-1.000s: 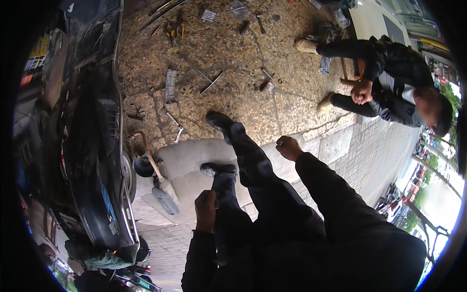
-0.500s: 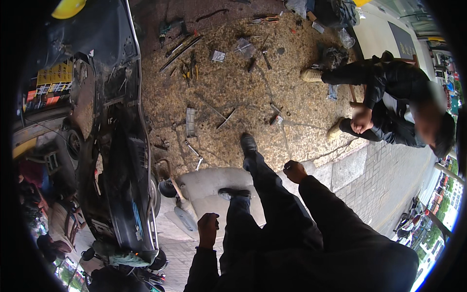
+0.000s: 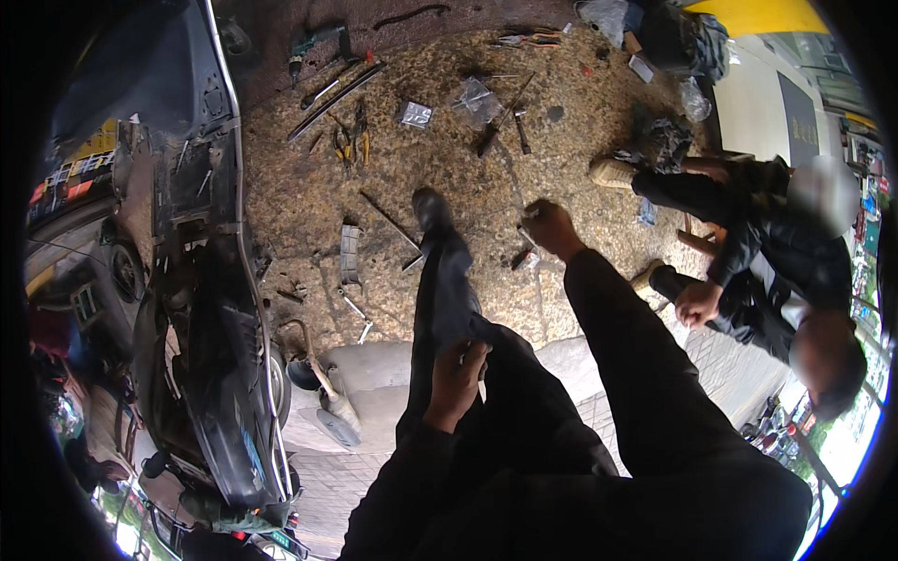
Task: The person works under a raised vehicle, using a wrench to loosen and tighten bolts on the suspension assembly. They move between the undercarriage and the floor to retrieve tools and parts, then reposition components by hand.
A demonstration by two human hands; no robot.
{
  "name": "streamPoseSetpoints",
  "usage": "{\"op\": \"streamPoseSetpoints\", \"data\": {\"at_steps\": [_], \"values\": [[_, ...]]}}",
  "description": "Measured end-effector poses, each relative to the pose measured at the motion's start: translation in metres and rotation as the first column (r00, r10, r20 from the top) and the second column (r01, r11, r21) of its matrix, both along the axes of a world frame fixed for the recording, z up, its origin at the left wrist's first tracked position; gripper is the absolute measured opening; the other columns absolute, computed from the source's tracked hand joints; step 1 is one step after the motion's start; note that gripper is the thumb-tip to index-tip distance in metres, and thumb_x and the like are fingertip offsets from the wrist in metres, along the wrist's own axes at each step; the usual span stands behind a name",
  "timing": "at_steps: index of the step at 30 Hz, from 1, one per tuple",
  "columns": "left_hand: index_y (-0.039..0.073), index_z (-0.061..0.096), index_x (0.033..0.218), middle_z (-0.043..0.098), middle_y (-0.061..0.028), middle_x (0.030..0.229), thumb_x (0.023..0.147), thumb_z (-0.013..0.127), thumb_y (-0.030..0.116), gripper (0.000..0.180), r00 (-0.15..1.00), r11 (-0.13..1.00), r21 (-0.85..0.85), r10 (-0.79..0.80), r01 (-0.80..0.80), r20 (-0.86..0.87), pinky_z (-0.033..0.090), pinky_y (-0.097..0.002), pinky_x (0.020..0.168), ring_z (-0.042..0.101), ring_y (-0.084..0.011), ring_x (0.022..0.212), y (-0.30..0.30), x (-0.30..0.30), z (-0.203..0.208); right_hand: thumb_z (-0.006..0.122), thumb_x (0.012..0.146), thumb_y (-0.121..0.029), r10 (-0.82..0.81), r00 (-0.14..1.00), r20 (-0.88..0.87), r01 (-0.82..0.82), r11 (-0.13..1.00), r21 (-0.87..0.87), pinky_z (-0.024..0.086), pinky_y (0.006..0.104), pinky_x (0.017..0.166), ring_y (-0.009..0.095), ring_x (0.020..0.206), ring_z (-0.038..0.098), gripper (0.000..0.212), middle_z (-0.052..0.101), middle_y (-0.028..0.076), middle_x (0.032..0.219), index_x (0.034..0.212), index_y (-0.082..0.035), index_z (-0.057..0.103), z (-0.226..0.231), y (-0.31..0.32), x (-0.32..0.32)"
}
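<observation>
My left hand [image 3: 456,381] is closed in front of my legs, fingers curled, with a small pale edge beside them. What it holds, if anything, I cannot make out. My right hand [image 3: 552,230] reaches forward over the stained floor, also closed; its palm side is hidden. Just below it lies a small box-like piece [image 3: 526,257]. Left of my forward leg are a dark metal rod [image 3: 388,217], a grey slotted plate [image 3: 350,254] and a shiny wrench [image 3: 355,316]. Neither hand touches any of these.
A stripped black vehicle body [image 3: 220,374] stands along the left, an exhaust-like pipe [image 3: 327,388] beside it. Pliers [image 3: 352,145], a drill [image 3: 304,58], a plastic bag [image 3: 477,101] and long bars [image 3: 337,101] lie farther off. At right sits another person [image 3: 748,224].
My right hand has swung forward over the floor. My left hand has moved right and up, across my leg. One foot has stepped forward, and the seated person now appears in a different posture.
</observation>
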State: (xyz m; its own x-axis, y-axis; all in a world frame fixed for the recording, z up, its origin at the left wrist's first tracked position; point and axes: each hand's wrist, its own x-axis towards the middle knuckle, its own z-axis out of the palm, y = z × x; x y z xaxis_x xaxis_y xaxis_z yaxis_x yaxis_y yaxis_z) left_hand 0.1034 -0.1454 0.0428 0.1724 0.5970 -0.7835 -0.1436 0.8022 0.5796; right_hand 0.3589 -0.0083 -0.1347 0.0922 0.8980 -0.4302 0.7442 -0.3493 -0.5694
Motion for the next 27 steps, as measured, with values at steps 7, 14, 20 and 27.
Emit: {"op": "streamPoseSetpoints", "data": {"at_steps": [7,14,20,27], "values": [[0.000,0.063,0.083,0.054,0.0002,0.061,0.096,0.058,0.025,0.028,0.998,1.000,-0.026,0.011,-0.012,-0.055,0.038,-0.0252,0.052,0.049,-0.0070,0.056,0.161,0.039,-0.109,0.063,0.079,-0.023,0.038,0.999,0.036,-0.034,0.993,-0.109,0.052,0.0460,0.085,0.041,0.097,0.065,0.028,0.068,0.025,0.098,0.101,-0.007,0.068,-0.135,0.212,0.023],[-0.002,0.066,0.093,0.057,-0.0009,0.066,0.094,0.058,0.010,0.015,0.962,0.911,-0.321,0.274,-0.258,0.005,0.039,-0.0219,0.056,0.051,-0.0064,0.060,0.241,0.019,-0.145,0.055,0.077,-0.008,0.270,0.907,0.325,-0.282,0.959,-0.009,0.052,0.0435,0.084,0.039,0.096,0.065,0.036,0.067,0.023,0.104,0.112,-0.009,0.065,-0.295,0.326,0.032],[-0.004,0.065,0.098,0.059,-0.0034,0.071,0.092,0.059,0.005,0.012,0.951,0.834,-0.483,0.308,-0.267,0.006,0.043,-0.0228,0.061,0.054,-0.0083,0.065,0.277,0.008,-0.151,0.057,0.081,-0.014,0.409,0.847,0.341,-0.389,0.912,-0.129,0.051,0.0496,0.087,0.042,0.101,0.061,0.042,0.064,0.024,0.111,0.123,-0.014,0.062,-0.351,0.335,0.022],[-0.004,0.065,0.100,0.060,-0.0037,0.071,0.093,0.060,0.007,0.014,0.953,0.873,-0.405,0.301,-0.271,0.012,0.043,-0.0233,0.060,0.055,-0.0083,0.065,0.282,0.009,-0.150,0.070,0.084,-0.032,0.608,0.790,0.081,-0.583,0.785,-0.208,0.052,0.0490,0.076,0.042,0.087,0.064,0.035,0.065,0.025,0.090,0.101,-0.001,0.064,-0.346,0.311,-0.005]]}}
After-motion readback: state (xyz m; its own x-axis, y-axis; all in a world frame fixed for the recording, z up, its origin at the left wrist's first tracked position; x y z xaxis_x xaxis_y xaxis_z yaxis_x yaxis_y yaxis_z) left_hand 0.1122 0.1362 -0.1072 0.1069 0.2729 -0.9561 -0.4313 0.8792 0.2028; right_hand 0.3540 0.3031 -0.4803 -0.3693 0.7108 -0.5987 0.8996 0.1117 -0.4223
